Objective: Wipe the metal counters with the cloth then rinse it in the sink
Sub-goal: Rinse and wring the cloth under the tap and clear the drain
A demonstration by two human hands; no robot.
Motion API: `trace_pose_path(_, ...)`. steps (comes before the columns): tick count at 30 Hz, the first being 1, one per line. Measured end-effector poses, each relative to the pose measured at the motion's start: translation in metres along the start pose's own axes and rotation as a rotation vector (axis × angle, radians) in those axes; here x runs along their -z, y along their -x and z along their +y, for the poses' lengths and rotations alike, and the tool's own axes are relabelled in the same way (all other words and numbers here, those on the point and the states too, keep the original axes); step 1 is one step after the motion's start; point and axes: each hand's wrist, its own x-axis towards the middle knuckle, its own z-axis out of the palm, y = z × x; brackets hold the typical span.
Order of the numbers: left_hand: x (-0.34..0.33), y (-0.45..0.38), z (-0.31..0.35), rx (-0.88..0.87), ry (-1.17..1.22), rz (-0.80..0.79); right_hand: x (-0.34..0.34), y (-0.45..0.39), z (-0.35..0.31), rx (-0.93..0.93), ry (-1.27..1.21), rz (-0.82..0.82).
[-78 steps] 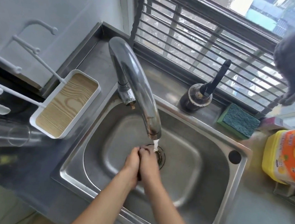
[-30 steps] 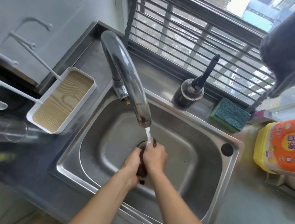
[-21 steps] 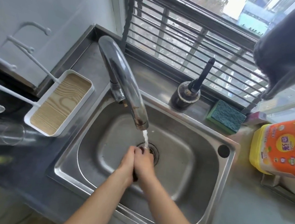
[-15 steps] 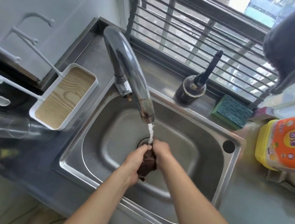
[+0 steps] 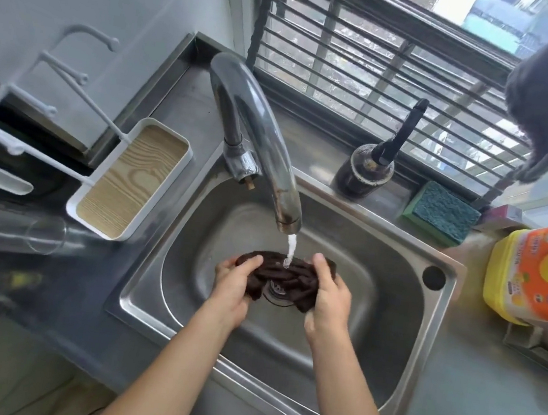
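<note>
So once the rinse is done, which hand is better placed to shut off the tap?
Probably the right hand: the black tap lever stands behind the sink, on its side. Both hands grip the cloth.

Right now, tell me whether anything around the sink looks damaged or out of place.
Nothing is spilled or askew. The only oddity is dark, rust-like staining near the tip of the faucet, above the cloth that both hands hold under the running water.

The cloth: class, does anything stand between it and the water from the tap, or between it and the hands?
Nothing visible does. The left hand and right hand each grip an end of the cloth, stretched above the sink drain; the tap stream lands directly on it.
</note>
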Motion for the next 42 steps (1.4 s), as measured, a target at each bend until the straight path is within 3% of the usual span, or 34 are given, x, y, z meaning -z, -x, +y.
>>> trace_pose_path(1, -0.003, 0.003, -0.001, -0.031, 0.010, -0.083, -0.002, -0.001, 0.003, -0.046, -0.061, 0.062)
trace_pose_path(3, -0.012, 0.015, -0.007, -0.059, -0.081, -0.230, -0.012, 0.004, 0.008, -0.153, -0.087, 0.021)
trace_pose_path(6, -0.021, 0.026, -0.014, -0.119, -0.267, -0.262, -0.019, 0.009, 0.014, -0.260, -0.072, -0.067)
trace_pose_path(9, -0.017, 0.021, -0.010, -0.098, -0.219, -0.123, -0.011, 0.005, 0.009, 0.008, 0.284, 0.112)
trace_pose_path(11, -0.014, 0.014, -0.006, -0.056, -0.089, -0.046, -0.004, 0.004, 0.006, 0.164, 0.393, 0.163)
trace_pose_path(13, -0.013, 0.011, -0.008, 0.024, -0.051, -0.062, -0.013, 0.012, 0.011, 0.212, 0.461, 0.010)
trace_pose_path(15, -0.018, 0.020, -0.016, 0.007, -0.371, -0.113, -0.027, 0.022, 0.027, 0.199, 0.611, -0.160)
trace_pose_path(16, -0.020, 0.024, -0.018, -0.001, -0.266, -0.197, -0.031, 0.024, 0.034, 0.273, 0.738, -0.178)
trace_pose_path(17, -0.019, 0.027, -0.017, 0.137, -0.112, -0.181, -0.033, 0.022, 0.041, 0.369, 0.848, -0.139)
trace_pose_path(18, -0.021, 0.030, -0.018, 0.013, -0.228, -0.172, -0.033, 0.020, 0.045, 0.434, 0.908, -0.083)
trace_pose_path(19, -0.024, 0.027, -0.023, -0.090, -0.463, -0.121, -0.035, 0.019, 0.042, 0.419, 0.883, -0.039)
trace_pose_path(21, -0.026, 0.017, -0.025, 0.007, -0.159, -0.083, -0.035, 0.009, 0.029, 0.320, 0.822, 0.018)
trace_pose_path(24, -0.028, 0.021, -0.022, -0.055, -0.382, -0.079, -0.041, -0.012, 0.012, 0.041, 0.826, 0.082)
trace_pose_path(26, -0.025, 0.020, -0.019, -0.090, -0.507, -0.103, -0.037, -0.029, 0.006, -0.163, 0.666, 0.118)
trace_pose_path(28, -0.022, 0.014, -0.015, -0.113, -0.443, -0.053, -0.027, -0.039, 0.001, -0.347, 0.400, 0.089)
trace_pose_path(31, -0.019, 0.011, -0.008, -0.064, -0.320, 0.053, -0.029, -0.023, 0.007, -0.345, 0.311, 0.048)
trace_pose_path(34, -0.033, 0.019, -0.012, 0.044, -0.224, -0.022, -0.033, 0.007, 0.040, -0.038, 0.709, -0.074)
trace_pose_path(36, -0.040, 0.028, -0.020, 0.074, -0.242, -0.057, -0.029, 0.005, 0.044, 0.104, 0.818, 0.007)
trace_pose_path(39, -0.033, 0.034, -0.026, 0.067, -0.375, -0.056, -0.026, -0.022, 0.025, -0.050, 0.873, 0.098)
trace_pose_path(42, -0.026, 0.030, -0.019, 0.104, -0.426, -0.094, -0.024, -0.038, 0.008, -0.316, 0.656, 0.011)
